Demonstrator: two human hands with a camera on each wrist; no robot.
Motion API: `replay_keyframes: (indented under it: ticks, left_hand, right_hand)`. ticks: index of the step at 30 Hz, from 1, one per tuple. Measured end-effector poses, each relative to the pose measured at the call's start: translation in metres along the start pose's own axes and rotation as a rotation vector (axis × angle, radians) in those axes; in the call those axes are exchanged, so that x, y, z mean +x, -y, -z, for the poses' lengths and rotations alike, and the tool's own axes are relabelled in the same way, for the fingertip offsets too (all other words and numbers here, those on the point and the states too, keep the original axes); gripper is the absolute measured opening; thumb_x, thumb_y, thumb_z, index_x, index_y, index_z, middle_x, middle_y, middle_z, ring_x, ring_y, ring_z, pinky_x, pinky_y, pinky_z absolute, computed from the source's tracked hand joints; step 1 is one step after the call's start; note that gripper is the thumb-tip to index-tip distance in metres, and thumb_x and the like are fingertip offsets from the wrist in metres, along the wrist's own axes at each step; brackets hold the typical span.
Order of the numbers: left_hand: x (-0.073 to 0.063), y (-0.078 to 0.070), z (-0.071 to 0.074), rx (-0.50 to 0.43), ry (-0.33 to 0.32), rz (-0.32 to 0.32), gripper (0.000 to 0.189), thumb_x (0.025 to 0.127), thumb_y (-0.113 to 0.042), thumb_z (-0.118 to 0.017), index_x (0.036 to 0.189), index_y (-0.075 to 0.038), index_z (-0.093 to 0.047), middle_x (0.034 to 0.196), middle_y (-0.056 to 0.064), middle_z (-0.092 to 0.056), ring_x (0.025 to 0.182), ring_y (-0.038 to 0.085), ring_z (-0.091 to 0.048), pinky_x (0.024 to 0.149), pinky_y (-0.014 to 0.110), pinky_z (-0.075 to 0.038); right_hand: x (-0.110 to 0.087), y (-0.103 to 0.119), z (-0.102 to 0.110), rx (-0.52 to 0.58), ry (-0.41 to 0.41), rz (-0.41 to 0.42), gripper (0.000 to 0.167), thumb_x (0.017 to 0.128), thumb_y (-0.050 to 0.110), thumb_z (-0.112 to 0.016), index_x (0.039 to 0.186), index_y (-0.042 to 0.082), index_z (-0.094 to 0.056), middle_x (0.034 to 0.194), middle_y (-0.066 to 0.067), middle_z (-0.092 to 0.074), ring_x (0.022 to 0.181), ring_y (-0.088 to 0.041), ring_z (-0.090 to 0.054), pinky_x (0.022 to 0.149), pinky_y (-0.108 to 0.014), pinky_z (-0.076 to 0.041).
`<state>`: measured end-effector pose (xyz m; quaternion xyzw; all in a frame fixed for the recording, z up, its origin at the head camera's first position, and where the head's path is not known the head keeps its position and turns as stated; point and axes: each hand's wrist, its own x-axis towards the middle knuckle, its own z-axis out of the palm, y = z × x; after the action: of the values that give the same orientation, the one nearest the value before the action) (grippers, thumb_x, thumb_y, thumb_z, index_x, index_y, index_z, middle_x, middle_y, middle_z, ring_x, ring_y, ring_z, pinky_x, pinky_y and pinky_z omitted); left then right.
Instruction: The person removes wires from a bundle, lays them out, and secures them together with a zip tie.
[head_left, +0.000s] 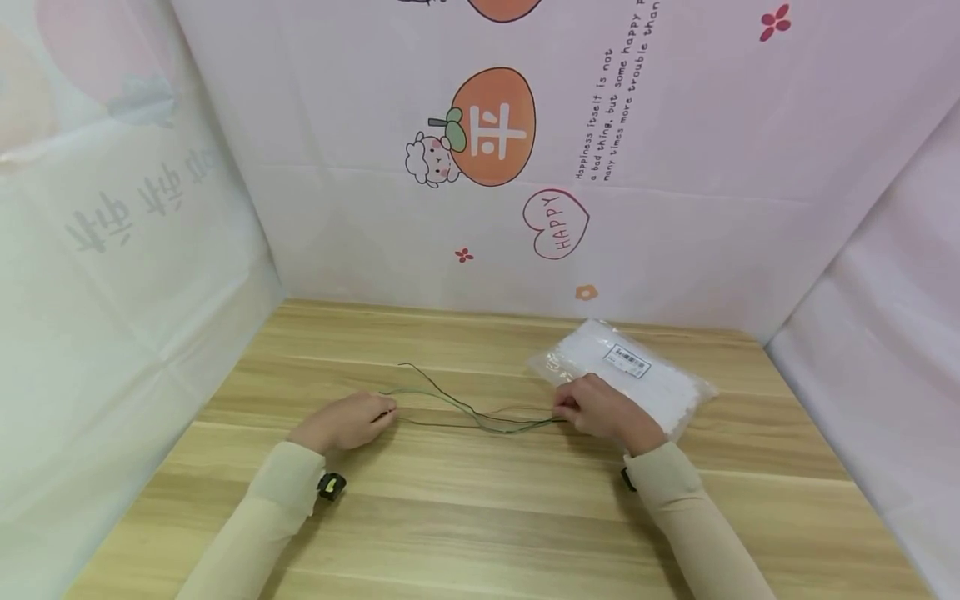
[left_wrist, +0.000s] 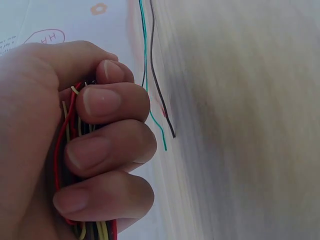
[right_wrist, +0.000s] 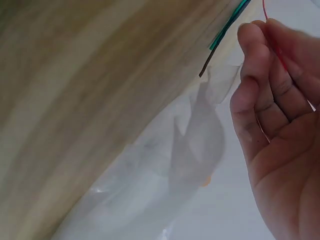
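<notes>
My left hand [head_left: 352, 421] curls round a bundle of thin wires [left_wrist: 102, 230] in red, yellow and black, best seen in the left wrist view. Its palm side and the middle of the bundle are hidden by the fingers. My right hand [head_left: 603, 408] pinches a thin red wire [right_wrist: 276, 47] between thumb and forefinger. Green wires [head_left: 491, 429] and a dark wire [head_left: 442, 390] lie in loose curves between the two hands in the head view. Close to the right fingertips are the ends of a green wire [right_wrist: 215, 42] and a dark wire [right_wrist: 204, 67].
A clear plastic bag [head_left: 660, 392] with white contents and a barcode label lies behind and beside the right hand. The wood-grain table [head_left: 450, 517] meets a printed white cloth [head_left: 360, 242] at the back, with white cloth at both sides.
</notes>
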<state>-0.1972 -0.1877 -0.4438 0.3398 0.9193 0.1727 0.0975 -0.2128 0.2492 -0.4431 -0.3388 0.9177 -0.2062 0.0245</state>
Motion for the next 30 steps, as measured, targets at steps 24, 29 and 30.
replay_keyframes:
  ticks: [24,29,30]
  left_hand:
    - [0.041,-0.043,-0.012,-0.052,0.02,-0.049,0.033,0.111,-0.016,-0.049,0.078,-0.018,-0.051,0.065,-0.01,-0.039,0.057,0.004,-0.036,0.057,0.021,-0.034]
    - [0.05,-0.055,-0.013,-0.057,0.028,-0.063,0.032,0.11,-0.017,-0.051,0.078,-0.019,-0.052,0.064,-0.01,-0.04,0.055,0.004,-0.036,0.057,0.02,-0.033]
    - [0.051,-0.057,-0.013,-0.061,0.028,-0.069,0.032,0.11,-0.016,-0.051,0.078,-0.018,-0.052,0.065,-0.01,-0.04,0.055,0.004,-0.036,0.057,0.02,-0.033]
  right_hand:
    - [0.013,0.031,0.003,-0.008,-0.05,0.075,0.009,0.098,0.014,-0.075,0.091,0.009,-0.078,0.083,0.005,-0.076,0.071,0.003,-0.058,0.068,-0.022,-0.052]
    - [0.019,0.045,0.003,-0.031,-0.07,0.125,0.007,0.098,0.012,-0.076,0.092,0.009,-0.079,0.084,0.004,-0.076,0.072,0.003,-0.059,0.067,-0.021,-0.054]
    - [0.02,0.048,0.003,-0.037,-0.072,0.129,0.007,0.097,0.013,-0.076,0.092,0.009,-0.079,0.084,0.004,-0.076,0.071,0.003,-0.059,0.067,-0.021,-0.053]
